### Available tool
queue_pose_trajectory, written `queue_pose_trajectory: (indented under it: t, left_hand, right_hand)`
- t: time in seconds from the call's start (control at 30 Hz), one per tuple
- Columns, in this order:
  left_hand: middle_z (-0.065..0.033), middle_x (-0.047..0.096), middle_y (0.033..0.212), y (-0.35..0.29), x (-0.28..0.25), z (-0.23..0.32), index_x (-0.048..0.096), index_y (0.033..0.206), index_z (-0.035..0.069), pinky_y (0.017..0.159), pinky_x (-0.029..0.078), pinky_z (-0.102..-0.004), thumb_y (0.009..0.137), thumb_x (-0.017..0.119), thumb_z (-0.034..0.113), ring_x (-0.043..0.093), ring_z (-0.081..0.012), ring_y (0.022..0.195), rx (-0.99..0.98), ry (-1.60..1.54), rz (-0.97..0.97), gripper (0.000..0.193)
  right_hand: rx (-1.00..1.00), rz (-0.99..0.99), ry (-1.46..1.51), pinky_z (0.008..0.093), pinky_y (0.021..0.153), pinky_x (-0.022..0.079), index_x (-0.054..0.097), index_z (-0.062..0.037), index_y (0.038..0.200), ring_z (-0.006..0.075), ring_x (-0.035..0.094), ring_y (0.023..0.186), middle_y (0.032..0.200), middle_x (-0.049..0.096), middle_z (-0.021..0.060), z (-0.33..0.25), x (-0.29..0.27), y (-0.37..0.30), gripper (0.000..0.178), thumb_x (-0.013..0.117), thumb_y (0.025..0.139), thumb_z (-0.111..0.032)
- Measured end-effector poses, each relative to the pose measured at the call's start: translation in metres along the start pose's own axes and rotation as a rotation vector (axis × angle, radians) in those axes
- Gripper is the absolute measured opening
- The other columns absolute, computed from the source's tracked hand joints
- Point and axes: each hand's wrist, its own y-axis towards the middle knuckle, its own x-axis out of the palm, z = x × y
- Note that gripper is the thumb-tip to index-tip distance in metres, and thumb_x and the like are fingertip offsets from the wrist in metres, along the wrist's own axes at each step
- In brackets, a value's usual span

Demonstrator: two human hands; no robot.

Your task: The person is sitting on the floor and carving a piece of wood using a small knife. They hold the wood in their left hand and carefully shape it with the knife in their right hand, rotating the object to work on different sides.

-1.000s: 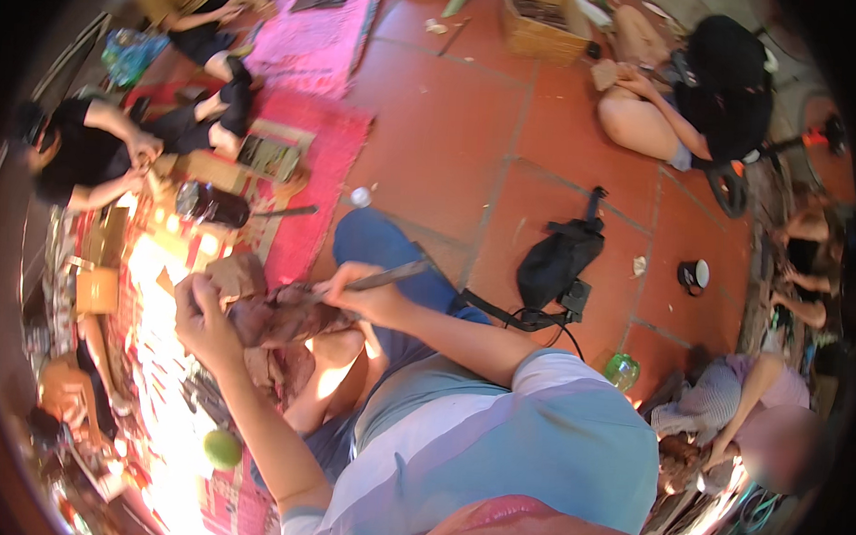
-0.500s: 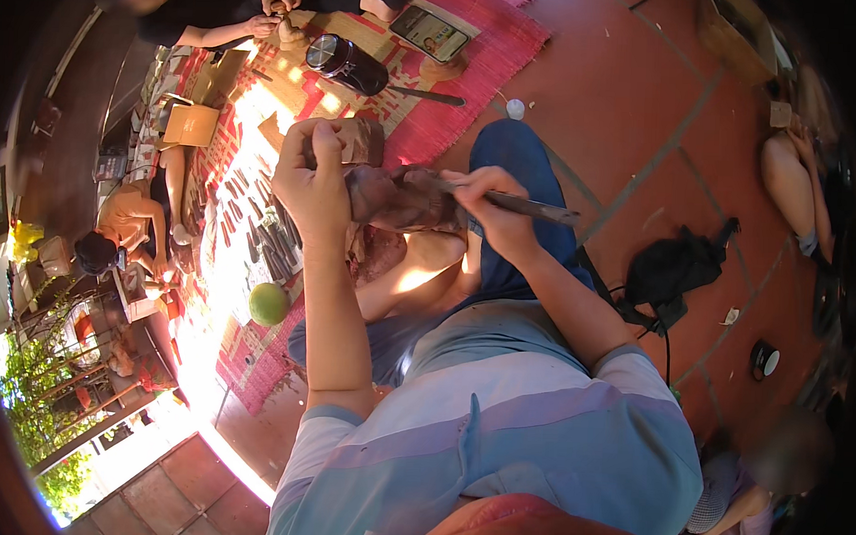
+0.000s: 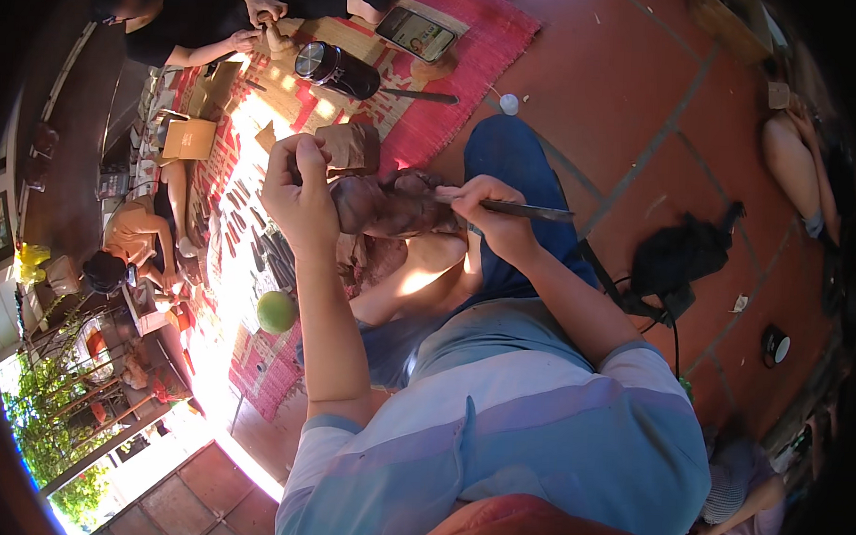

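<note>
A dark brown carved piece of wood [image 3: 383, 206] with rounded, lumpy shapes lies above my crossed legs. My right hand [image 3: 494, 211] is closed around a long, thin chisel [image 3: 534, 212], its dark shaft pointing right and its other end meeting the carving's right end. At the carving's left end my left hand [image 3: 300, 192] is raised with curled fingers and the thumb up. Whether those fingers hold anything is hidden. Just beyond the carving sits a squared brown wooden block [image 3: 352, 148].
Several carving tools [image 3: 276, 257] lie on the red patterned mat [image 3: 433, 126] at left, near a green round fruit [image 3: 276, 312]. Farther off are a black flask [image 3: 339, 70] and a phone [image 3: 416, 34]. A black bag [image 3: 678, 262] rests on the tiles. Other people sit around.
My left hand has shifted slightly left and down, and the carving has tilted a little with its left end lower. The chisel stays at the carving's right end. The whole view has shifted slightly.
</note>
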Motion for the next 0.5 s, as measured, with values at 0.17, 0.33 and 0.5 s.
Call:
queue_pose_trajectory:
  t: [0.17,0.33,0.5]
  left_hand:
    - [-0.0025,0.059,0.077,0.000,-0.003,-0.004,0.059,0.087,0.001,0.066,0.046,-0.0216,0.092,0.052,0.020,0.055,-0.0080,0.070,0.017,0.037,-0.002,0.021]
    - [-0.0029,0.059,0.076,0.001,-0.001,-0.002,0.058,0.087,0.000,0.065,0.045,-0.0213,0.093,0.051,0.018,0.054,-0.0078,0.069,0.021,0.037,0.015,0.021]
    - [-0.0025,0.059,0.078,0.002,-0.002,-0.006,0.059,0.088,0.001,0.061,0.043,-0.0214,0.092,0.054,0.021,0.054,-0.0079,0.067,0.035,0.004,0.019,0.020]
  right_hand:
    - [0.130,0.327,-0.029,0.0242,0.077,0.047,0.056,-0.0033,0.082,0.0110,0.059,0.083,0.087,0.060,0.0041,-0.010,-0.043,-0.005,0.007,0.059,0.084,0.002]
    - [0.201,0.277,-0.033,0.0220,0.076,0.048,0.057,-0.0042,0.085,0.0110,0.061,0.087,0.090,0.062,0.0039,-0.014,-0.016,-0.012,0.008,0.064,0.082,0.000]
    - [-0.074,-0.002,-0.353,0.0267,0.080,0.051,0.055,-0.0035,0.091,0.0199,0.063,0.093,0.097,0.063,0.0124,-0.009,0.020,0.008,0.011,0.060,0.083,0.003]
